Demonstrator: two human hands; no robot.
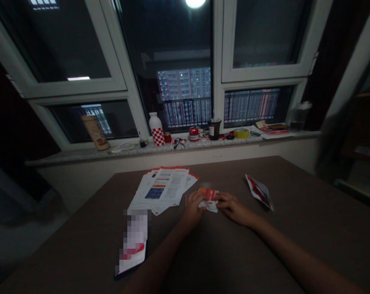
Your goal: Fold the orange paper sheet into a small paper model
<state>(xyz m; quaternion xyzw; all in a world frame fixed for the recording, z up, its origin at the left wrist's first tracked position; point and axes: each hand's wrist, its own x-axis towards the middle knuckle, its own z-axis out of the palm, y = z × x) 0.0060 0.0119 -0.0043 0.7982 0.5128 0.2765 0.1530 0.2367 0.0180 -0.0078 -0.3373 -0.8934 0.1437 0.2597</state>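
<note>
A small folded paper [211,197], orange-red and white with printing, lies on the brown table between my hands. My left hand [193,207] grips its left side, fingers bent over the edge and thumb near the front. At its right side my right hand [233,206] has its fingertips closed on the paper's edge. The fingers cover parts of both sides. Left of my left hand is a fanned stack of printed sheets [175,185] with orange-red edges. Another folded paper piece [260,192], white and red, stands partly open beyond my right hand.
A dark-edged, partly pixelated flat object [134,245] lies beside my left forearm on the table [89,241]. Along the window sill [126,152] stand a checkered bottle [156,128], a tan tumbler [95,132], a dark cup [214,130], yellow tape [241,133] and several small items.
</note>
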